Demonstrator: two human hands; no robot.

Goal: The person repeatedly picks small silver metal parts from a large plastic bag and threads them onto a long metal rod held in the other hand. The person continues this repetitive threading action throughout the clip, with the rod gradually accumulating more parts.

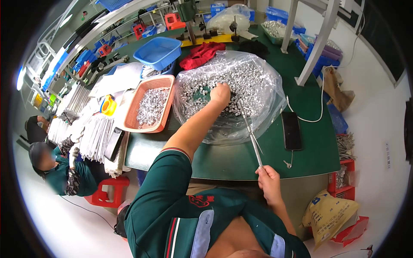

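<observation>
Here, the right hand (269,180) is gripping the near end of a thin silver rod (251,134), whose far end is reaching the small metal parts (251,81). The left hand (220,94) is curling over those parts; whether it is pinching any, I cannot tell. They are lying on clear plastic (275,92) on the green bench (223,165), an orange basket (169,101) sitting left, a black phone (292,130) lying right.

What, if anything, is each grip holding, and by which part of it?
Right grip: a long, slim metal tool, held by the end nearest the person. Left grip: at the small metal pieces; whether it holds one cannot be told.
</observation>
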